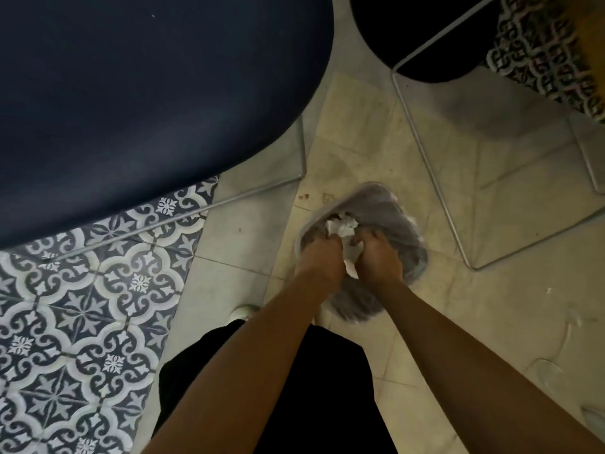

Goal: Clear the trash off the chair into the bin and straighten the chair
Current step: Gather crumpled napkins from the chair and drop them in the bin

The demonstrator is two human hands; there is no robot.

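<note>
Patterned blue-and-white floor tiles (82, 306) along the left edge of the floor. Above them, a dark navy chair seat (147, 103), smooth and bare on top; its thin metal frame (229, 198) runs along the floor beneath.

Centre, on plain beige tiles (491, 306): bin (383, 204), lined with a wrinkled, translucent grey bag, standing between the two chair frames.

Left hand (319, 260) and right hand (379, 257) side by side over the bin's near rim, fingers of both curled round the crumpled white paper (342, 227). The wad is creased and bunched and sits at the bin's mouth.

Small white scrap (549, 290) on the floor right of the bin. Second dark chair (425, 34) at the top right, wire legs splayed.
</note>
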